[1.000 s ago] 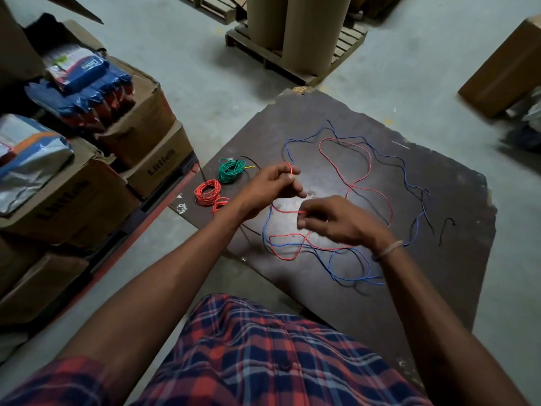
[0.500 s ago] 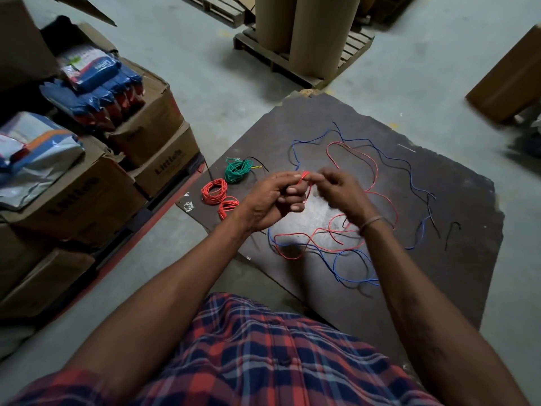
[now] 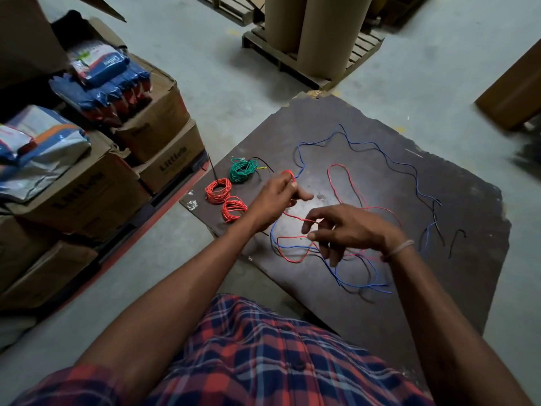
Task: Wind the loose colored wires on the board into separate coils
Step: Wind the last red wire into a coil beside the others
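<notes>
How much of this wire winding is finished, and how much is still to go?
Done: three coils lie on the board, one green coil and two red coils. In hand: the left hand holds a few turns of the red wire; the right hand guides its slack. Left: most of that red wire, the blue wire and the black wire.

This was a warehouse or storeroom. The floor (image 3: 205, 68) was bare grey concrete. Stacked cardboard cartons (image 3: 96, 183), some open and filled with packaged goods (image 3: 102, 65), stood on a low red pallet (image 3: 164, 200). Tall brown paper rolls (image 3: 330, 30) stood upright on a wooden pallet (image 3: 292, 63), and another carton (image 3: 515, 92) sat apart.
</notes>
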